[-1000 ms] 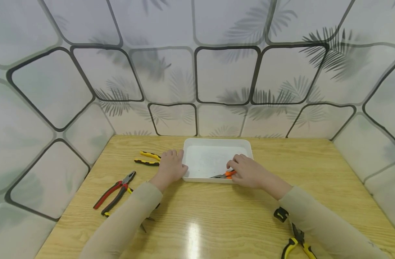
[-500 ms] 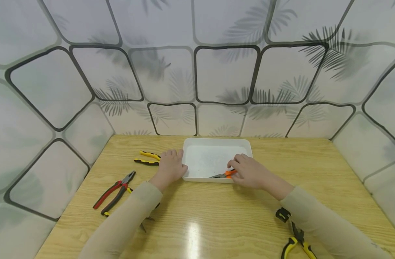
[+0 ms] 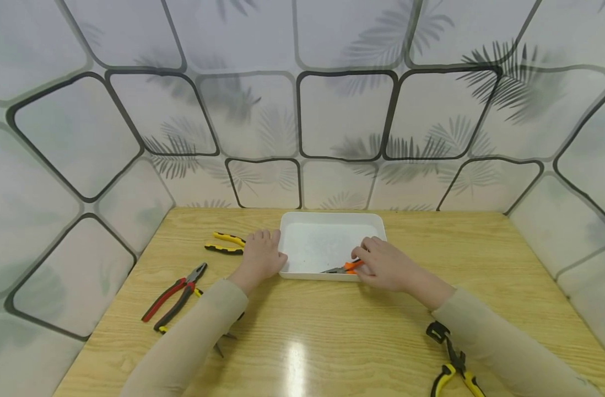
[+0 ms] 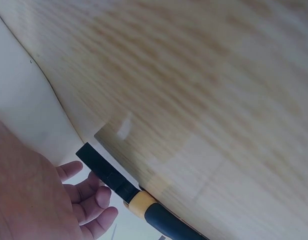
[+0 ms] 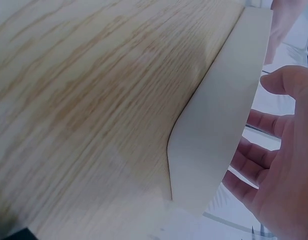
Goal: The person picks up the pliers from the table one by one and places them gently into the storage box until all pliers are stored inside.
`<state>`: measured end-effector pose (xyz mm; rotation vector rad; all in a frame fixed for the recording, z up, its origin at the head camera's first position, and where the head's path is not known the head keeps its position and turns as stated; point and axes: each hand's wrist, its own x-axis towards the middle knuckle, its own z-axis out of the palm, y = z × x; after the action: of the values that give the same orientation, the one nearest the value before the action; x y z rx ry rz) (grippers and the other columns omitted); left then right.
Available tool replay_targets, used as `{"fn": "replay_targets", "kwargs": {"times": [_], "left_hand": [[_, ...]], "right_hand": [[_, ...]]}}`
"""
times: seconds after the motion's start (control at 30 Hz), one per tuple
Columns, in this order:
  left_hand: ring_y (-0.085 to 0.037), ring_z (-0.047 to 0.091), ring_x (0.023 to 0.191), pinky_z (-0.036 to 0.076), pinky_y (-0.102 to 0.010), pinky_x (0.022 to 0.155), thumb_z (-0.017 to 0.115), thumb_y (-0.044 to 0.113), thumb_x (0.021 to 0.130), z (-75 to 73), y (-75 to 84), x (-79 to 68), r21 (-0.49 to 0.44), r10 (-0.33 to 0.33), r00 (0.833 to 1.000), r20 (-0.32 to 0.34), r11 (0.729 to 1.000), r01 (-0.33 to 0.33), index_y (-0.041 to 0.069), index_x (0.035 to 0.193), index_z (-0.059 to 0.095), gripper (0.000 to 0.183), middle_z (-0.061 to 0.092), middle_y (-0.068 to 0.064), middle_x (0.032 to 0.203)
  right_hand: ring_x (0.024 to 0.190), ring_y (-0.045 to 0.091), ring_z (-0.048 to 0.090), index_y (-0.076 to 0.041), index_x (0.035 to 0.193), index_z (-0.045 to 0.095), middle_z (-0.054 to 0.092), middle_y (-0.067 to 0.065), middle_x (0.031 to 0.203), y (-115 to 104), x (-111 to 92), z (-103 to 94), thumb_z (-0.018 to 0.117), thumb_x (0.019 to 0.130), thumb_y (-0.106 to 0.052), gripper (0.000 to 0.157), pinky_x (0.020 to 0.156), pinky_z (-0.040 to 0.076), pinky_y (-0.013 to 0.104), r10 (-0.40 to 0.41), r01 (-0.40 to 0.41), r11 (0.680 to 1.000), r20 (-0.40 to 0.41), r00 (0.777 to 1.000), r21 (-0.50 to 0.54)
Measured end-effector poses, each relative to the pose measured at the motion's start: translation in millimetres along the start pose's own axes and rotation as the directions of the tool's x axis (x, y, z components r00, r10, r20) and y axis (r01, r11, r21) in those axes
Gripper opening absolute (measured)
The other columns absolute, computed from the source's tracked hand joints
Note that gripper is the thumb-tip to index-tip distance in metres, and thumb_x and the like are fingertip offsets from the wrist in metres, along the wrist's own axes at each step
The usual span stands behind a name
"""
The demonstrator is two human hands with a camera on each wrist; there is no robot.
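A white tray (image 3: 332, 242) lies on the wooden table, in the middle of the head view. Orange-handled pliers (image 3: 348, 268) rest inside it along the front wall, jaws to the left. My right hand (image 3: 384, 264) is over their handle end at the tray's front right corner. Its thumb and fingers are loosely bent and apart in the right wrist view, with no tool between them. My left hand (image 3: 260, 253) lies at the tray's left rim. Beneath it are yellow-and-black pliers (image 3: 228, 243); their dark jaw (image 4: 106, 172) shows beside my relaxed fingers.
Red-and-black pliers (image 3: 178, 295) lie at the left. More tools, partly hidden by the left sleeve, show pointed metal tips (image 3: 219, 348). Yellow-handled pliers (image 3: 456, 369) lie front right, with a small black box (image 3: 437, 332) beneath the right sleeve. A patterned wall (image 3: 342, 116) encloses the table.
My right hand has slid slightly to the right while the orange-handled pliers have stayed put in the tray, so a little more of the handle shows. The left hand has not moved.
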<state>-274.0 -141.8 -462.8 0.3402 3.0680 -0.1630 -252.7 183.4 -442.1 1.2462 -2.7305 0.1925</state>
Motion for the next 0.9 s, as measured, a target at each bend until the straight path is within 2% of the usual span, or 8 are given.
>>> {"fn": "replay_targets", "kwargs": {"times": [0.37, 0.6, 0.9], "left_hand": [[-0.032, 0.054, 0.099, 0.046, -0.045, 0.091, 0.053, 0.036, 0.099, 2.1, -1.2, -0.2, -0.013, 0.01, 1.0, -0.017, 1.0, -0.01, 0.003, 0.13, 0.053, 0.045, 0.059, -0.015, 0.103], [-0.032, 0.055, 0.102, 0.046, -0.046, 0.094, 0.052, 0.037, 0.101, 0.2, 0.0, -0.6, -0.003, 0.005, 1.0, 0.002, 1.0, -0.005, 0.003, 0.133, 0.052, 0.047, 0.06, -0.016, 0.107], [-0.032, 0.054, 0.103, 0.046, -0.046, 0.094, 0.052, 0.038, 0.101, -2.5, 0.1, -2.2, 0.001, -0.001, 1.0, 0.013, 1.0, 0.001, 0.003, 0.134, 0.051, 0.048, 0.059, -0.016, 0.107]], "right_hand": [[0.085, 0.018, 0.047, -0.01, 0.113, 0.068, 0.056, 0.004, 0.096, 1, -7, -3.4, 0.07, 0.095, -0.02, 0.02, 0.077, 0.045, 0.036, -0.008, 0.007, 1.0, -0.035, 0.999, -0.019], [0.081, 0.017, 0.045, -0.01, 0.112, 0.068, 0.056, 0.004, 0.095, 1, -12, -6.9, 0.069, 0.095, -0.017, 0.019, 0.076, 0.043, 0.036, -0.01, 0.009, 1.0, -0.041, 0.999, -0.027], [0.082, 0.018, 0.047, -0.008, 0.116, 0.067, 0.056, 0.006, 0.099, 1, -19, -9.2, 0.074, 0.093, -0.019, 0.026, 0.075, 0.045, 0.036, 0.003, -0.005, 0.998, -0.022, 1.0, -0.067]]}}
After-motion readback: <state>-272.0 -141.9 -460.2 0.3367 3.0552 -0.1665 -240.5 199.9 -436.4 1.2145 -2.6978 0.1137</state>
